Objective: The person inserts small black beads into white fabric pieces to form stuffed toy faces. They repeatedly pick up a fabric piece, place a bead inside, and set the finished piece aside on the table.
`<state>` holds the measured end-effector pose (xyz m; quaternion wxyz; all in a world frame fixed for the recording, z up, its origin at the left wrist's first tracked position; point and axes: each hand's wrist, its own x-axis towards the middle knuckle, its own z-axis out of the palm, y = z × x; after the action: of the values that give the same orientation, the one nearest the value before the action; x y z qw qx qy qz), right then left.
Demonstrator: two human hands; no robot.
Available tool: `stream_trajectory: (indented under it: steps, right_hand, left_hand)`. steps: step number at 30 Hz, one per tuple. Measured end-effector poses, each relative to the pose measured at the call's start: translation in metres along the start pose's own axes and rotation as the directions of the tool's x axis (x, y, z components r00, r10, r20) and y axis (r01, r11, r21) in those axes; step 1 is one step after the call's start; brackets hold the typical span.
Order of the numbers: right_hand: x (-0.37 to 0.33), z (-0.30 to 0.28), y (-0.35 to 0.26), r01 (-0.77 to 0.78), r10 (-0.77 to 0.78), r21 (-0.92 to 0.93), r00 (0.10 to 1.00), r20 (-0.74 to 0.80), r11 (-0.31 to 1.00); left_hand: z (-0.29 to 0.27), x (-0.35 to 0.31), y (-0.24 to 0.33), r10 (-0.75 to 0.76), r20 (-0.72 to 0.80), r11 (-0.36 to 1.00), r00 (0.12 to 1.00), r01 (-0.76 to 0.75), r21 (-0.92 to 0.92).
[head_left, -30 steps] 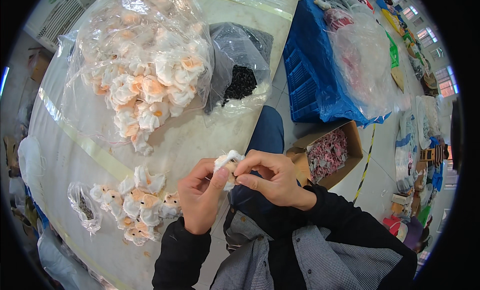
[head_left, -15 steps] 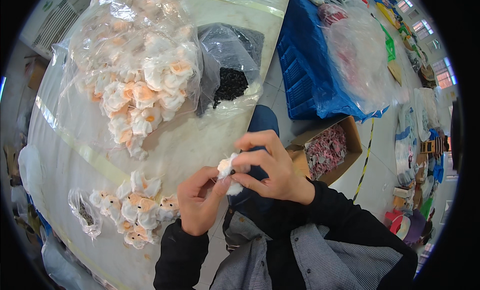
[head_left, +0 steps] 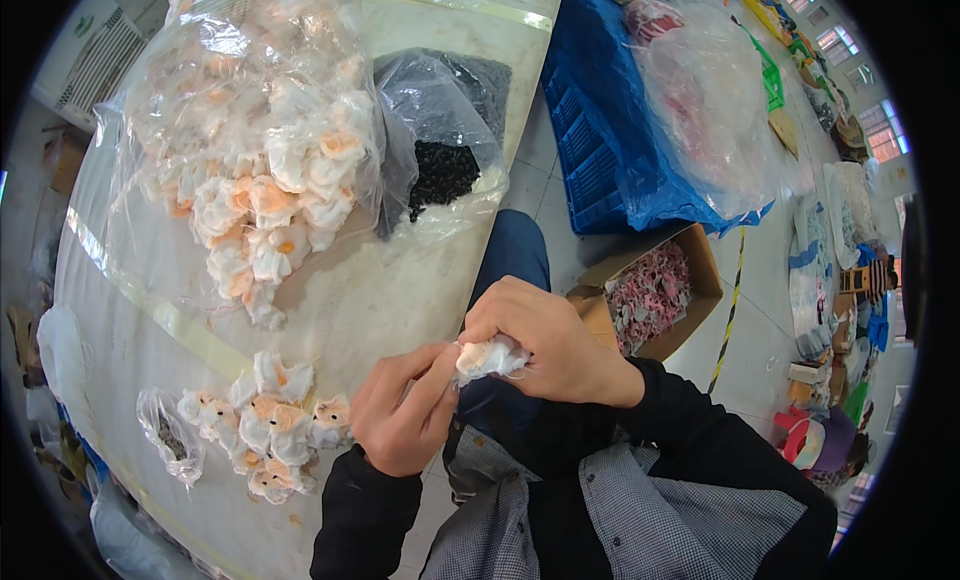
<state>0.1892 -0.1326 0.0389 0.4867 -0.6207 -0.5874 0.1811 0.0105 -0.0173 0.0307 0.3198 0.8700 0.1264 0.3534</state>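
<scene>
So we hold one small plush toy (head_left: 490, 358) — white and orange — pinched between both hands over our lap, just off the table (head_left: 360, 310) edge. Our right hand (head_left: 545, 345) wraps closed around its body; our left hand (head_left: 405, 410) nips its end with closed fingertips. It looks light, soft and squashy — best gripped by the body, not the loose threads. More toys (head_left: 270, 425) lie by the left hand.

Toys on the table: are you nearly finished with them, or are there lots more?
Done, it seems: a small pile of white-and-orange toys beside the left hand. In hand: both hands hold one toy, the right hand gripping it. Left: probably lots, since a big bag is full of them.
</scene>
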Motion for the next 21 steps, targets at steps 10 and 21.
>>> stream_trajectory:
  steps: [10,21]
  right_hand:
    - [-0.003,0.002,-0.016,-0.02,0.02,-0.012,0.999,-0.025,1.0]
    - [-0.012,0.012,-0.02,-0.132,0.15,0.136,0.981,-0.126,0.982]
  left_hand:
    - [0.0,-0.008,0.003,0.129,0.009,0.991,0.992,-0.129,0.019]
    - [0.006,-0.01,0.018,0.088,-0.032,0.996,0.996,-0.089,-0.018]
